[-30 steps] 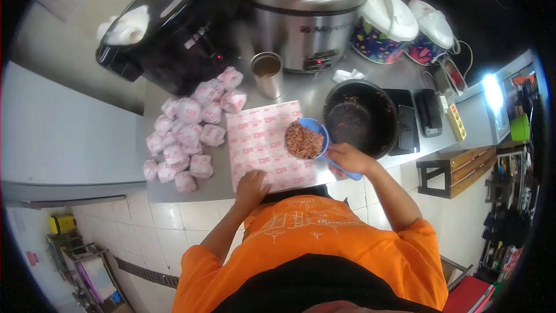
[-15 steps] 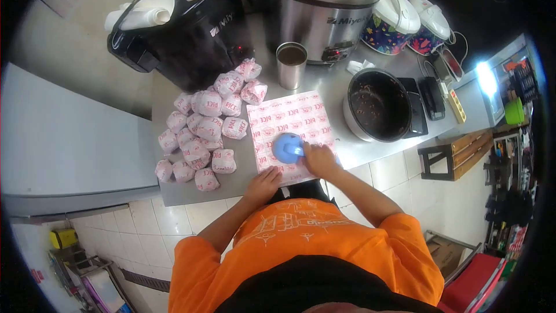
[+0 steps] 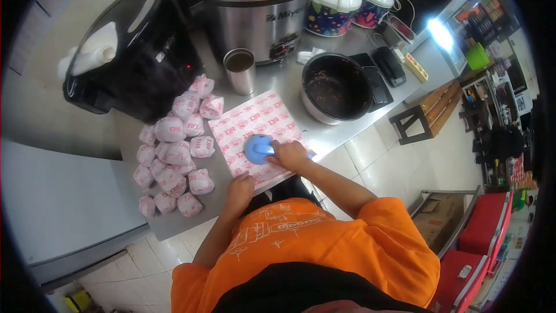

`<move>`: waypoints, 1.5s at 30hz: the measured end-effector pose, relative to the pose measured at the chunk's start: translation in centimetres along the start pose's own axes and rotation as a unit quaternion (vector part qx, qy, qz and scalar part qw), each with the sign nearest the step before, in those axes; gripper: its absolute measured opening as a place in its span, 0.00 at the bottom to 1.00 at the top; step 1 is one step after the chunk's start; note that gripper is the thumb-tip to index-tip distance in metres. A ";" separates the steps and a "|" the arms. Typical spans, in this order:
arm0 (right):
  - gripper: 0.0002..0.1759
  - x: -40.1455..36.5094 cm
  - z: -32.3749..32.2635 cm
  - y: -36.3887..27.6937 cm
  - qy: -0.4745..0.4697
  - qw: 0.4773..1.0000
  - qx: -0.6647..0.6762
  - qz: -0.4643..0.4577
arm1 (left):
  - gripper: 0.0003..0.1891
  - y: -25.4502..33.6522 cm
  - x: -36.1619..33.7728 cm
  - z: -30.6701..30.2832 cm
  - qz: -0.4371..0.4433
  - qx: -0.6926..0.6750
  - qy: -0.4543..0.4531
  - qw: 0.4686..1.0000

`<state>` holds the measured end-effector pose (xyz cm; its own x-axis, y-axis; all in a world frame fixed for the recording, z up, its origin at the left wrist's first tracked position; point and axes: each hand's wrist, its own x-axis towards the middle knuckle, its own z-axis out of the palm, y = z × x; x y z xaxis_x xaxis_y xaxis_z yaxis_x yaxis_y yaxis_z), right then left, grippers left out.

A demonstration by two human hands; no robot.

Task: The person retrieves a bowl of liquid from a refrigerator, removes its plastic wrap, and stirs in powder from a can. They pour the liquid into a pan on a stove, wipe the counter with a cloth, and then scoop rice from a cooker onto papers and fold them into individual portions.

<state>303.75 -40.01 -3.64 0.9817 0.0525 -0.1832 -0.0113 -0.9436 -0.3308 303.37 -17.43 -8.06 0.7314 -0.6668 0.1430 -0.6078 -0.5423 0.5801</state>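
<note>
A blue round plastic scoop with a handle [image 3: 259, 149] rests dome side up on a stack of white wrapping papers with red print [image 3: 255, 117]. Closed around its handle is my right hand [image 3: 291, 155]. My left hand [image 3: 240, 190] lies at the near left edge of the papers, its fingertips touching them; the fingers look fairly straight. What is under the scoop is hidden. To the left, several wrapped paper bundles with the same print [image 3: 172, 152] are piled on the steel table [image 3: 191, 229].
Behind stand a black rice cooker [image 3: 139, 58], a steel rice cooker [image 3: 258, 29] and a steel cup [image 3: 240, 72]. A dark cooking pot [image 3: 336, 90] with food remains is on the right, near two flowered rice cookers [image 3: 330, 11]. A wooden bench [image 3: 434, 107] stands beyond the table.
My view has turned, so the table's things appear shifted left. The scoop stays on the papers in my right hand. My left hand stays at the near edge of the papers.
</note>
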 end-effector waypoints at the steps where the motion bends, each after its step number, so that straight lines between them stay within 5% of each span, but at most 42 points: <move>1: 0.31 0.1 -0.4 0.3 0.002 0.999 -0.022 -0.039 | 0.07 0.9 0.6 -0.6 0.001 -0.004 -0.003 1.000; 5: 0.28 0.3 -4.8 1.3 0.148 0.987 0.022 -0.057 | 0.05 3.3 2.6 -2.5 -0.076 -0.084 -0.050 0.992; 9: 0.22 -1.5 -13.9 6.5 0.227 0.970 0.001 0.086 | 0.06 2.4 3.3 -2.4 -0.071 -0.072 -0.074 0.992; 11: 0.20 -2.0 -14.6 12.0 0.310 0.940 -0.113 0.093 | 0.07 2.3 3.7 -2.5 -0.099 -0.074 -0.103 0.987; 14: 0.17 -2.1 -14.2 17.6 0.286 0.937 -0.166 0.114 | 0.08 2.4 4.3 -2.0 -0.148 -0.075 -0.080 0.983; 16: 0.15 -1.8 -14.2 18.6 0.116 0.950 -0.219 0.189 | 0.08 3.2 4.6 -2.4 -0.121 -0.055 0.009 0.991; 21: 0.18 0.1 -14.3 13.3 0.276 0.947 -0.160 -0.043 | 0.06 6.7 5.0 -4.0 -0.152 -0.054 -0.028 0.987; 23: 0.23 0.2 -12.7 9.4 0.104 0.980 -0.052 -0.163 | 0.06 7.8 4.5 -4.0 -0.164 -0.083 -0.054 0.981; 25: 0.31 -1.1 -7.5 6.6 0.082 0.957 0.060 -0.274 | 0.08 8.2 4.0 -3.9 -0.193 -0.098 -0.124 0.968; 27: 0.24 -1.2 -5.4 5.7 0.073 0.953 0.020 -0.292 | 0.09 8.3 3.5 -4.2 -0.182 -0.107 -0.117 0.970; 29: 0.15 0.2 -4.4 5.7 -0.155 0.963 -0.063 -0.212 | 0.09 8.1 3.1 -4.9 -0.263 -0.109 -0.085 0.955; 31: 0.10 2.0 -2.3 7.3 -0.097 0.976 -0.025 -0.194 | 0.10 5.0 2.3 -4.3 -0.268 -0.125 -0.045 0.954; 33: 0.09 3.3 -2.3 7.6 -0.078 0.977 0.177 -0.086 | 0.10 2.3 2.6 -3.2 -0.267 -0.142 -0.009 0.953; 35: 0.09 3.6 -1.6 7.0 -0.068 0.987 0.130 -0.068 | 0.10 0.7 3.7 -1.8 -0.295 -0.093 0.107 0.945; 36: 0.08 3.7 -0.7 7.0 0.018 0.991 0.095 -0.088 | 0.10 0.1 4.1 -1.0 -0.283 -0.081 0.124 0.948; 40: 0.08 1.6 -0.2 4.4 0.266 0.950 -0.007 -0.164 | 0.11 0.0 5.3 -1.2 -0.343 0.034 -0.014 0.939; 43: 0.21 -1.3 3.2 2.8 0.052 0.947 0.097 -0.302 | 0.18 0.0 6.5 -2.1 -0.279 0.096 -0.043 0.954; 45: 0.31 -3.1 1.3 0.0 0.102 0.951 0.014 -0.292 | 0.29 -0.7 7.7 -2.1 -0.075 0.158 0.092 0.980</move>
<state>300.42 -39.76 -4.27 0.8388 0.4970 0.2222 0.5444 -0.7644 -0.3454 310.10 -21.12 -5.74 0.8456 -0.4799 0.2337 -0.5333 -0.7783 0.3315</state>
